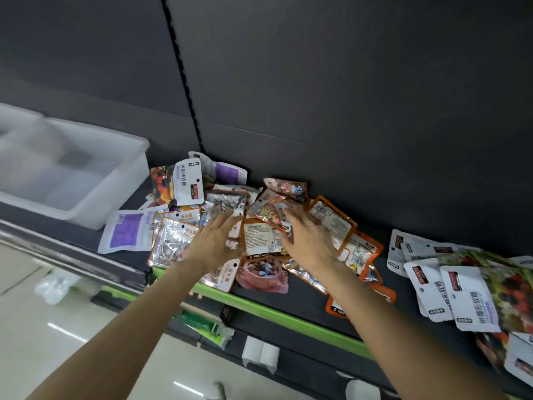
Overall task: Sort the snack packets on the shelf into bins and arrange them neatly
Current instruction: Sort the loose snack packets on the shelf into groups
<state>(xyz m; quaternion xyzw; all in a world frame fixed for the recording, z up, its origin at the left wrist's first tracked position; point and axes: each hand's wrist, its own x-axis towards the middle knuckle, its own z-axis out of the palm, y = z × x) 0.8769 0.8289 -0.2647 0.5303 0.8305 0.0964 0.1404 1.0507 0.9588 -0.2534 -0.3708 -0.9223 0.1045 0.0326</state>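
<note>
A loose pile of snack packets [261, 236] lies on the dark shelf [305, 295]: orange-edged clear ones, white ones with purple panels, and a pink one [264, 274] at the front. My left hand [215, 245] lies over the pile's left part with fingers spread and nearly straight. My right hand [305, 241] rests on the orange-edged packets at the middle, fingers extended; blur hides the fingertips. An empty white bin [115, 194] stands on the shelf to the left of the pile.
A second heap of white berry-print packets [461, 284] lies at the shelf's right end. A green strip [277, 313] runs along the shelf's front edge. Lower shelves with white tags show below, and the pale floor at the lower left.
</note>
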